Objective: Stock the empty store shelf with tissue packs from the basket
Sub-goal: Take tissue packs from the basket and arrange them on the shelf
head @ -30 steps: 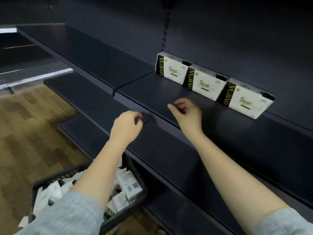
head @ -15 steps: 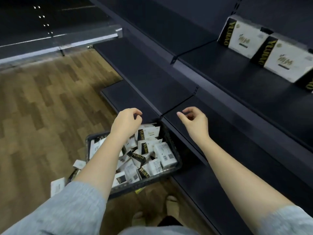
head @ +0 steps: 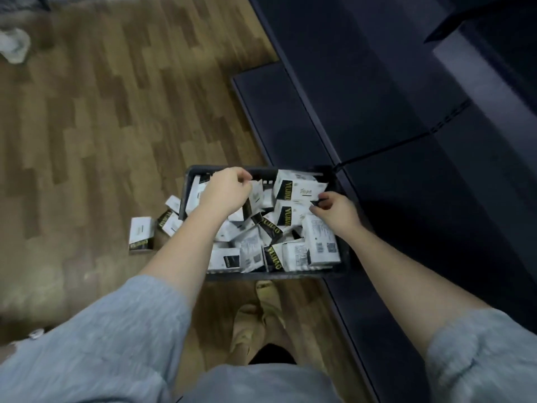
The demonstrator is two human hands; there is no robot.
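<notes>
A black basket (head: 273, 275) stands on the wooden floor against the low dark shelf (head: 377, 117). Several white tissue packs with black and gold ends fill it in a loose heap; one pack (head: 299, 189) lies on top at the far right. My left hand (head: 228, 190) hovers over the basket's far left part with loosely curled fingers and holds nothing. My right hand (head: 334, 211) is over the right side, its curled fingertips just above a pack (head: 290, 213); I see nothing held in it.
Two tissue packs (head: 141, 234) (head: 172, 221) lie on the floor left of the basket. My sandalled feet (head: 261, 312) stand just behind it. A crumpled white thing (head: 14, 46) lies on the floor at the far left.
My view has swung down from the upper shelf with its three standing packs to the basket. Both hands have dropped from shelf height to just above the packs.
</notes>
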